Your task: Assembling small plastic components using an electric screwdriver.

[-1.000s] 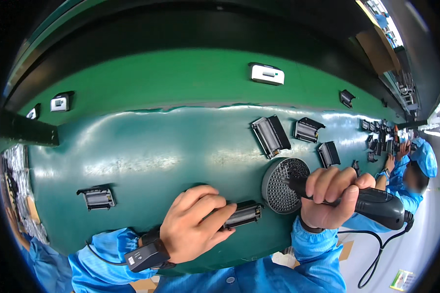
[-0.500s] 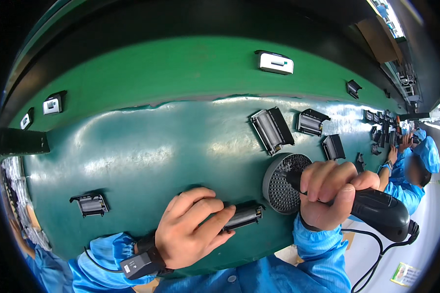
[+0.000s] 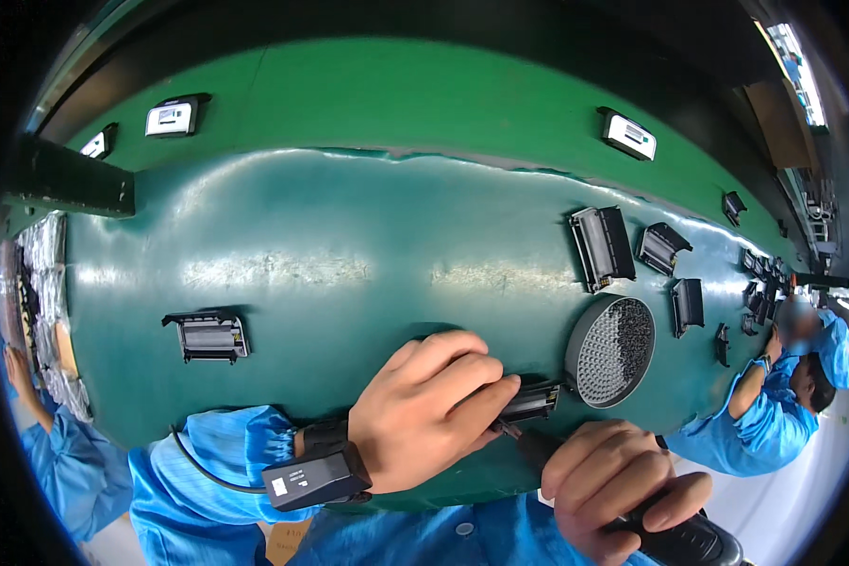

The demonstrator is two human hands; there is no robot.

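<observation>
Left hand (image 3: 434, 410): fingers curled, forefinger and thumb pinching the left end of a black housing (image 3: 538, 403); black wrist device (image 3: 316, 478) strapped behind it
Right hand (image 3: 623, 491): fingers wrapped round a dark power driver (image 3: 693, 542), its shaft pointing up and left, tip close by the housing's near edge; actual contact cannot be told
Black housing, one: on the green tabletop (image 3: 349, 222), in front of the person, just left of and nearer than the round tray
Round tray (image 3: 594, 366), one: grey, its floor dotted, small dark pieces heaped toward the right side
Open housings, four: long one (image 3: 601, 248) beyond the tray, second (image 3: 664, 247) to its right, third (image 3: 688, 307) right of the tray, fourth (image 3: 209, 337) well apart at left
White-faced units, three: on the bright green strip (image 3: 396, 104) along the far side, two at left (image 3: 172, 117), one at right (image 3: 629, 137)
Co-worker (image 3: 759, 429), one: far right, blue clothing and cap, near a cluster of dark parts (image 3: 762, 283)
</observation>
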